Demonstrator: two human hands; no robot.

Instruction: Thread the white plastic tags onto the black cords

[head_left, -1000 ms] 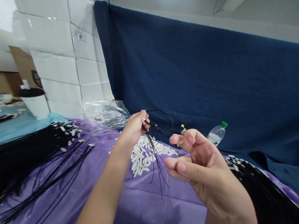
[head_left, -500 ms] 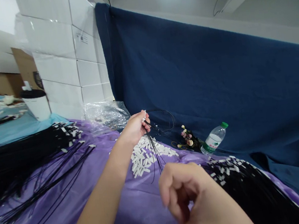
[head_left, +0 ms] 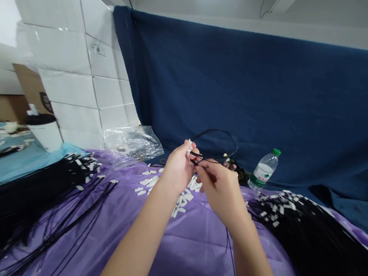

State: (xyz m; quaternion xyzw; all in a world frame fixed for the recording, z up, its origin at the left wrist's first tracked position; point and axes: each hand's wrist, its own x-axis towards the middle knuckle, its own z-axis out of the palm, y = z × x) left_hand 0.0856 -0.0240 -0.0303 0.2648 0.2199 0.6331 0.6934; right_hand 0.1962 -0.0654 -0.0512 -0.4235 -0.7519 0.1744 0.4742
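Left hand (head_left: 181, 167) grips white-tabbed black cords (head_left: 214, 129), which I see looping out to its right. Right hand (head_left: 221, 185) pinches cords just beside it, with loose white pieces (head_left: 180, 203) below on the purple cloth (head_left: 192, 262).

The held cords (head_left: 196, 154) are black, their ends (head_left: 190, 146) white, the cloth (head_left: 185, 256) purple, the curtain (head_left: 259, 97) navy.

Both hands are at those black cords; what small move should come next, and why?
Perhaps the right hand should draw the black cords gently straight: the left hand grips them near white tips, the right pinches close beside it, and a loose loop bows out beyond both.
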